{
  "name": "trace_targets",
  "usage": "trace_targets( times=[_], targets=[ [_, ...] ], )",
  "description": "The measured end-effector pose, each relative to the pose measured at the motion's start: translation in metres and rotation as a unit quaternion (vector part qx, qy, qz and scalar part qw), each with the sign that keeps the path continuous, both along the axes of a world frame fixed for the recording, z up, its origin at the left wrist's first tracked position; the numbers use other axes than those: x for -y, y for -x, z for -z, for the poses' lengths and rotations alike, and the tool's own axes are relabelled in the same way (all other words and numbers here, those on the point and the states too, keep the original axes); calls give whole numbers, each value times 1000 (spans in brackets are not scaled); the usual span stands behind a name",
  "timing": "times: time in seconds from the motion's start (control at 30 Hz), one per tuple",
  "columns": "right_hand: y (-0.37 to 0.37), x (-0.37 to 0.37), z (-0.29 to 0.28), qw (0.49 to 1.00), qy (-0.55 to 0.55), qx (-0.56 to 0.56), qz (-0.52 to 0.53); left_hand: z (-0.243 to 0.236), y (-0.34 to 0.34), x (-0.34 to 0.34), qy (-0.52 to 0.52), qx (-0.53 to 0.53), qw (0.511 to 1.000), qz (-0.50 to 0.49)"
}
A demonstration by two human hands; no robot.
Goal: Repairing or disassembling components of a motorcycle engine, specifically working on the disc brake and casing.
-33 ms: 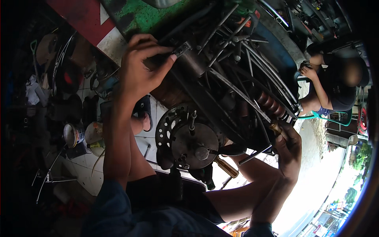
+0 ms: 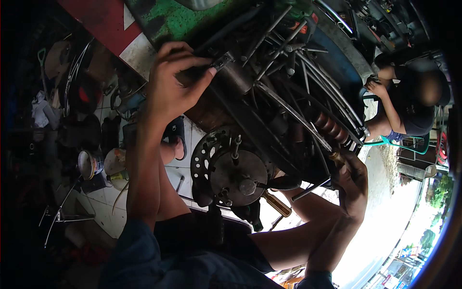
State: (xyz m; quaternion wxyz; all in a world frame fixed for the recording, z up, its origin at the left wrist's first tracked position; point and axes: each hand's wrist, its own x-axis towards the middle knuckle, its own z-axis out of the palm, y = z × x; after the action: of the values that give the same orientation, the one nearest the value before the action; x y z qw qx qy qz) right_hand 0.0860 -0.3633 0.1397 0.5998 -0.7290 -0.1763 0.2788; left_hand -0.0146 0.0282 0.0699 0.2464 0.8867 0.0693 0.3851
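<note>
Lap: dark shorts (image 2: 190,233) and bare knees lie lowest in my head view, below the mechanism.
Right hand (image 2: 352,185): I see it curled closed, thumb and fingers wrapped about a brass-coloured handle (image 2: 338,158) at the mechanism's right side.
Metal shaft (image 2: 294,115): long and narrow, it slants up and left in line with that handle; I cannot tell whether the two join.
Left hand (image 2: 175,84): raised to the upper left of the mechanism, its thumb and forefinger pinched on a small dark metal block (image 2: 222,61).
Cylinder (image 2: 237,78): dark, just beside the block.
Hub (image 2: 238,174): a round grey plate with a large central nut, between my two forearms.
Perforated disc (image 2: 198,166): behind the hub, showing at its left.
Yellow-handled tool (image 2: 277,203): below and right of the hub, near the right knee.
Coil spring (image 2: 329,127): reddish-brown, above the right hand.
Green surface (image 2: 168,24): stained, beyond the left hand.
Bucket (image 2: 86,165): pale, tipped, well to the left, near the tiled floor (image 2: 103,197).
Co-worker (image 2: 414,103): seated at far right, both hands close together.
</note>
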Motion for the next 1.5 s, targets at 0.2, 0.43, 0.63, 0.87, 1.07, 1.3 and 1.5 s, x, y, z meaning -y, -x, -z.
trace_targets(
  times=[0.2, 0.43, 0.63, 0.87, 1.07, 1.3, 1.5],
  targets=[
    [-7, 7, 8, 967, -134, -207, -61, 6, 2, 2, 16, 16, 1000, 7],
    [-5, 10, 11, 901, -185, -378, -108, 10, 1, 5, 34, 30, 999, -1],
    [16, -30, -3, 999, 24, -21, 23, 8, -3, 8, 75, 22, 997, -23],
    [38, -69, 9, 923, 96, 373, -17, 14, -5, 6, 64, 31, 997, -31],
    [39, -79, 18, 914, 99, 394, 0, 16, -5, 4, 58, 31, 997, -30],
    [36, -77, 15, 929, 117, 350, 29, 17, -5, 6, 63, 40, 997, -36],
    [34, -79, 16, 932, 101, 346, 35, 2, -2, 24, 33, -15, 996, -78]
  ],
)
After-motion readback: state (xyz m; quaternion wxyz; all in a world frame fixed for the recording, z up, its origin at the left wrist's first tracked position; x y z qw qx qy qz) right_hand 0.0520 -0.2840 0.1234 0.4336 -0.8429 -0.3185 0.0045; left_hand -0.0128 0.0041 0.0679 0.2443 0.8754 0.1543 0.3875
